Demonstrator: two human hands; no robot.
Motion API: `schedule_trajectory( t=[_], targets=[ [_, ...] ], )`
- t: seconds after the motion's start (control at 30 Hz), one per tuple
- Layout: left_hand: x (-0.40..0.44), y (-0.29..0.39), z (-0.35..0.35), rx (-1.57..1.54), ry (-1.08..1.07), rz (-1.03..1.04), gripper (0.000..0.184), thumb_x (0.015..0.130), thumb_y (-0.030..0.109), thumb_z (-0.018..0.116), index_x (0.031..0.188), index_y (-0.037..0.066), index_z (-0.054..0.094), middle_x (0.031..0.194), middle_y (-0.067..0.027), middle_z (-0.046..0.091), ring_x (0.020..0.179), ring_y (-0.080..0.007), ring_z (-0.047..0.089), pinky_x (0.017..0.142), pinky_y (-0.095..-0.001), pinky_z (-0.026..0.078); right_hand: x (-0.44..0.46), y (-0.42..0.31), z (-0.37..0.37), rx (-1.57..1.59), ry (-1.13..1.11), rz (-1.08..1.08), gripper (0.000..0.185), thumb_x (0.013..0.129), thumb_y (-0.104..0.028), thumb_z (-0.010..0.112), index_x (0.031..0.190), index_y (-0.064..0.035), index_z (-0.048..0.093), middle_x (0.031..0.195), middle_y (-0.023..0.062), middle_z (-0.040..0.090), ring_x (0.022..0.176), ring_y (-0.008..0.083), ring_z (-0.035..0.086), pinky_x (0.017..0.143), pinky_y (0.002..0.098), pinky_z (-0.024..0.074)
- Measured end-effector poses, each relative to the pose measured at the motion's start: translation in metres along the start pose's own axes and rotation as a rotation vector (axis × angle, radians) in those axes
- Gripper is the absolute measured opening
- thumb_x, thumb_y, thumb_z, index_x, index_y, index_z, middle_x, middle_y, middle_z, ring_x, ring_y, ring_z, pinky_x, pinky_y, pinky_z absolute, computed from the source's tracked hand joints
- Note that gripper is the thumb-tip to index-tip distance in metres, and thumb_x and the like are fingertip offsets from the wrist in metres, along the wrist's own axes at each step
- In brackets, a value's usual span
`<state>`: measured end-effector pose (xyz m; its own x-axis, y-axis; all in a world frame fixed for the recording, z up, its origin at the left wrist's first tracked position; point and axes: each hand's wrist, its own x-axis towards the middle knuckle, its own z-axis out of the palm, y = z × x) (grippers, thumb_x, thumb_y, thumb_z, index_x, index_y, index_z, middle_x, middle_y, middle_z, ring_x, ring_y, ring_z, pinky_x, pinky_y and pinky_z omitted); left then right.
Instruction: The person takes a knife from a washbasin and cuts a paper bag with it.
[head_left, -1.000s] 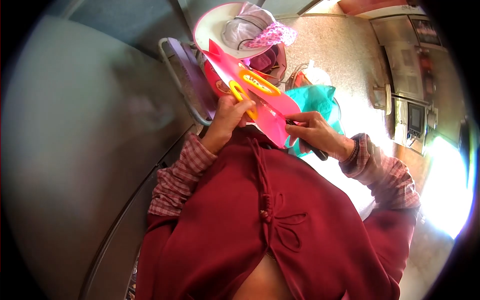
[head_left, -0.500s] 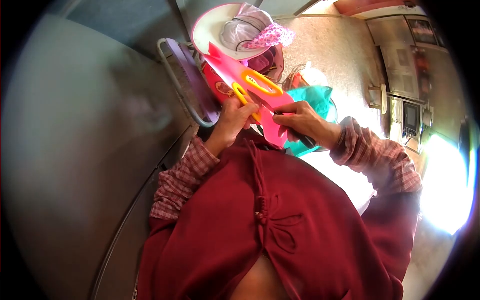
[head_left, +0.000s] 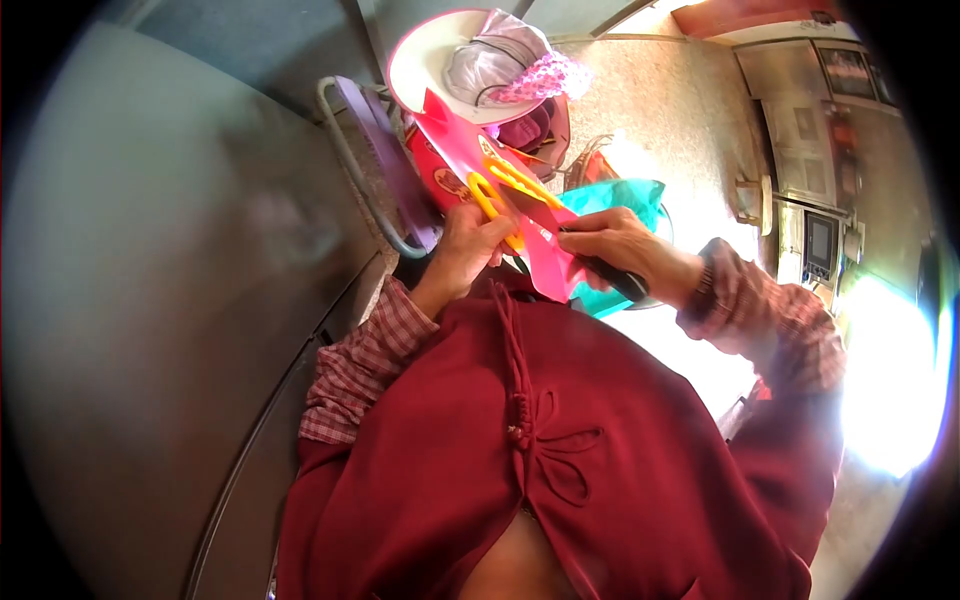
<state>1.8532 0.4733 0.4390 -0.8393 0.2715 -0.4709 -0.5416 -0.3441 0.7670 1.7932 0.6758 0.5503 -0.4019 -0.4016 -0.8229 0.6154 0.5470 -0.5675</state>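
Note:
My right hand [head_left: 640, 250] is closed round the black handle of a knife [head_left: 614, 278]. The knife's dark blade points up and left, between two yellow loop handles. My left hand [head_left: 465, 252] grips the nearer yellow loop handle [head_left: 484, 192], fingers wrapped round its lower end. The farther yellow handle [head_left: 522, 180] lies just beyond the blade. Both handles belong with a bright pink bag-like sheet [head_left: 548, 268], stiff-looking, which runs from below my hands up to a pointed corner. Whether the blade's edge touches the pink material cannot be made out.
Beyond the pink sheet is a white, pink-rimmed, basin-like round thing [head_left: 412, 62] with a silvery bundle [head_left: 490, 65] and a pink dotted cloth [head_left: 545, 78]. A teal bag [head_left: 630, 198] lies behind my right hand. To the left stands a purple-slatted, metal-framed seat [head_left: 385, 160].
My right hand and the knife have shifted slightly right, and more blade shows between the handles. The farther yellow loop looks narrower now. My left hand has barely moved.

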Motion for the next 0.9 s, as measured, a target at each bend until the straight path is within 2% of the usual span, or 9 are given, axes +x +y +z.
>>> schedule_trajectory(
  t=[0.03, 0.1, 0.27, 0.43, 0.5, 0.57, 0.67, 0.83, 0.9],
  targets=[
    [0.0, -0.001, 0.0, -0.008, -0.006, 0.002, 0.018, 0.085, 0.019, 0.062, 0.082, 0.001, 0.064, 0.071, -0.004, 0.063, 0.051, -0.0064, 0.05, 0.046, -0.0197, 0.038, -0.008, -0.005, 0.0, 0.054, 0.024, 0.042, 0.024, 0.095, -0.02, 0.056, 0.092, 0.0032, 0.064, 0.065, 0.0042, 0.061, 0.047, 0.006, 0.053, 0.042, 0.0203, 0.04],
    [0.002, -0.002, 0.001, 0.001, 0.006, -0.016, 0.018, 0.086, 0.019, 0.061, 0.083, 0.001, 0.063, 0.072, -0.0042, 0.063, 0.051, -0.0063, 0.05, 0.046, -0.0196, 0.039, -0.007, 0.0, -0.006, -0.109, -0.021, -0.144, 0.025, 0.095, -0.02, 0.056, 0.093, 0.0035, 0.065, 0.065, 0.0047, 0.062, 0.047, 0.0061, 0.053, 0.042, 0.0203, 0.0398],
    [0.005, -0.001, 0.002, 0.033, -0.005, -0.009, 0.019, 0.086, 0.02, 0.061, 0.084, 0.001, 0.063, 0.074, -0.0049, 0.065, 0.051, -0.006, 0.05, 0.046, -0.0193, 0.039, 0.015, -0.008, 0.008, 0.068, 0.042, 0.055, 0.028, 0.094, -0.023, 0.059, 0.095, 0.0043, 0.065, 0.065, 0.0044, 0.062, 0.047, 0.0068, 0.054, 0.041, 0.0205, 0.0396],
    [0.002, 0.0, 0.005, -0.031, 0.049, -0.003, 0.02, 0.085, 0.02, 0.062, 0.08, 0.0, 0.063, 0.065, -0.0046, 0.061, 0.048, -0.0067, 0.05, 0.044, -0.0202, 0.04, -0.019, -0.029, 0.002, 0.109, 0.095, 0.18, 0.02, 0.089, -0.016, 0.06, 0.091, 0.0037, 0.066, 0.067, 0.0058, 0.063, 0.047, 0.0095, 0.055, 0.041, 0.0231, 0.0425],
    [0.006, -0.002, 0.003, 0.021, 0.017, 0.004, 0.019, 0.085, 0.02, 0.062, 0.082, 0.001, 0.063, 0.071, -0.0053, 0.064, 0.05, -0.0059, 0.051, 0.044, -0.0194, 0.038, -0.009, -0.022, -0.002, -0.086, -0.02, -0.051, 0.021, 0.09, -0.016, 0.059, 0.088, 0.0036, 0.065, 0.066, 0.0055, 0.063, 0.048, 0.009, 0.055, 0.042, 0.0225, 0.0422],
    [0.007, -0.002, 0.003, 0.023, 0.011, -0.013, 0.019, 0.086, 0.02, 0.062, 0.083, 0.001, 0.063, 0.075, -0.0058, 0.065, 0.051, -0.0056, 0.051, 0.044, -0.019, 0.038, -0.002, -0.027, 0.006, 0.016, 0.051, 0.127, 0.022, 0.091, -0.017, 0.057, 0.083, 0.0026, 0.064, 0.063, 0.0047, 0.062, 0.047, 0.0079, 0.054, 0.041, 0.0224, 0.0416],
    [0.003, 0.001, 0.004, -0.003, 0.022, -0.045, 0.018, 0.086, 0.02, 0.062, 0.084, 0.001, 0.063, 0.075, -0.0064, 0.066, 0.05, -0.0058, 0.051, 0.044, -0.0189, 0.039, 0.022, -0.003, 0.003, -0.002, -0.057, -0.031, 0.027, 0.096, -0.022, 0.055, 0.091, 0.0033, 0.064, 0.066, 0.0031, 0.061, 0.049, 0.0047, 0.052, 0.043, 0.02, 0.0404],
    [0.001, -0.003, 0.004, -0.043, 0.047, -0.018, 0.018, 0.085, 0.018, 0.061, 0.084, 0.001, 0.062, 0.069, -0.0052, 0.063, 0.048, -0.0063, 0.049, 0.044, -0.0197, 0.039, -0.017, -0.039, 0.01, 0.044, 0.142, 0.198, 0.028, 0.092, -0.02, 0.057, 0.078, 0.0028, 0.062, 0.061, 0.007, 0.061, 0.046, 0.0085, 0.054, 0.04, 0.0239, 0.0414],
    [0.004, -0.006, -0.001, -0.021, 0.025, -0.02, 0.02, 0.086, 0.021, 0.063, 0.086, 0.001, 0.062, 0.073, -0.0054, 0.064, 0.05, -0.0057, 0.051, 0.044, -0.0193, 0.039, -0.007, -0.031, 0.004, -0.014, 0.019, 0.108, 0.026, 0.095, -0.022, 0.056, 0.088, 0.0028, 0.063, 0.066, 0.0054, 0.062, 0.049, 0.0053, 0.054, 0.043, 0.0205, 0.042]
  ],
)
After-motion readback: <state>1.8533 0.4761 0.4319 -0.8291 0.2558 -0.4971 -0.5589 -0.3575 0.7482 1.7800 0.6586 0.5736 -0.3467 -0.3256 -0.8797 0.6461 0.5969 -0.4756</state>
